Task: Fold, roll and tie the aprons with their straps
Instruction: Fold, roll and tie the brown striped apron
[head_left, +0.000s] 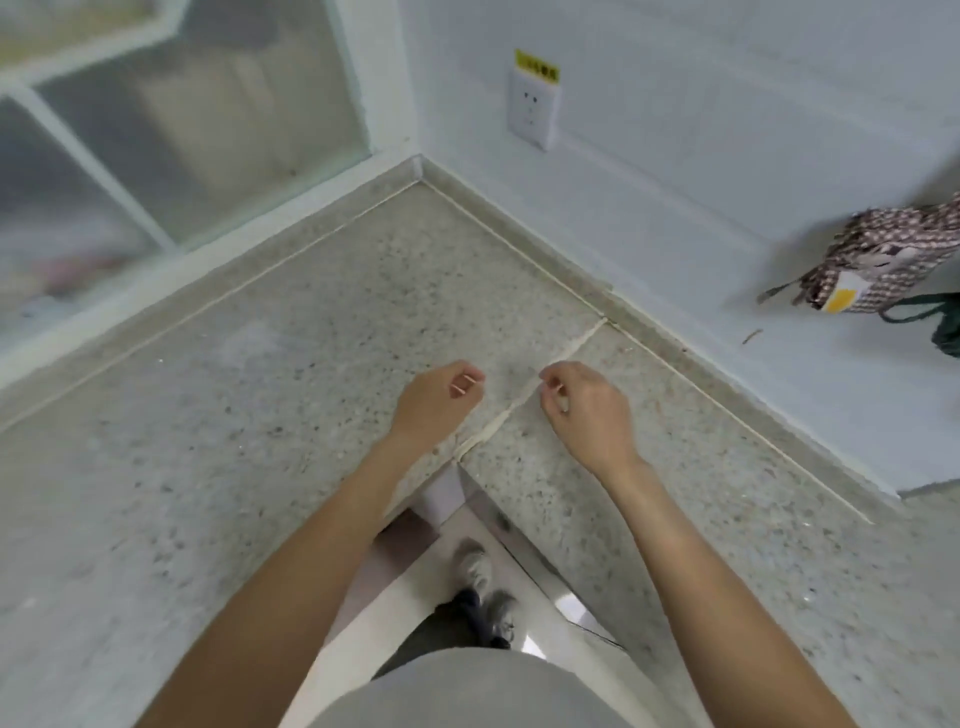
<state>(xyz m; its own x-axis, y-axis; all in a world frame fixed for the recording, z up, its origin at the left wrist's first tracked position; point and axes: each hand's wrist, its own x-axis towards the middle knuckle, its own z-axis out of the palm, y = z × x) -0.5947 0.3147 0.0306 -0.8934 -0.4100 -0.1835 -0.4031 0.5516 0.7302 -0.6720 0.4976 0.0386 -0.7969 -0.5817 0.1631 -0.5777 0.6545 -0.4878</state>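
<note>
A: Speckled stone counter (270, 415) fills a corner, with white walls behind it and a frosted window (171, 130) on the left. A wall socket (535, 111) with a yellow label sits above the corner.

B: Aprons?

A: One patterned apron (883, 265), brown and white print, bunched up at the far right edge. It's against the wall, well apart from both hands. A yellow and white tag shows on it. Dark green straps (930, 317) trail out just below it. Can't tell if they belong to that apron or to another one, since the frame cuts them off.

B: Hands?

A: Left hand (441, 400) and right hand (587, 410) hover side by side over the counter seam, near each other but not touching. Fingers on both are curled inward. Something thin and pale shows at the fingertips of each, too small and blurred to identify. Can't tell if either is pinching anything.

B: Containers?

A: Only blurred shapes behind the frosted glass, contents unreadable.

B: Anything else hidden?

A: Apron's right side runs out of frame. Below the counter's inner corner: tiled floor (447, 566), shoes (483, 571), dark trousers, grey shirt. All soft with motion blur.
</note>
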